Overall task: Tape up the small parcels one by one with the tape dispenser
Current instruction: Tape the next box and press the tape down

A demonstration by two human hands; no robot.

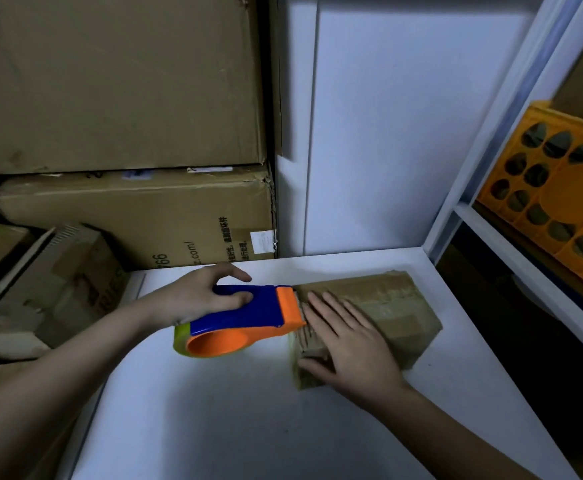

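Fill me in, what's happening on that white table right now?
A person is taping a small brown cardboard parcel on the white table. The left hand grips the blue and orange plastic tape dispenser, whose orange front end sits at the parcel's left edge. The right hand lies flat with straight fingers on the parcel's top, holding it down. Tape strips already show across the parcel. Large cardboard boxes are stacked behind, and an orange plastic crate sits on the shelf at right.

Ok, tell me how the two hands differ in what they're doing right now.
The left hand curls round the blue and orange plastic tape dispenser; the right hand lies flat, fingers straight, on the small brown cardboard parcel. Left holds a tool, right presses the parcel down. Both are bare, over the white table.
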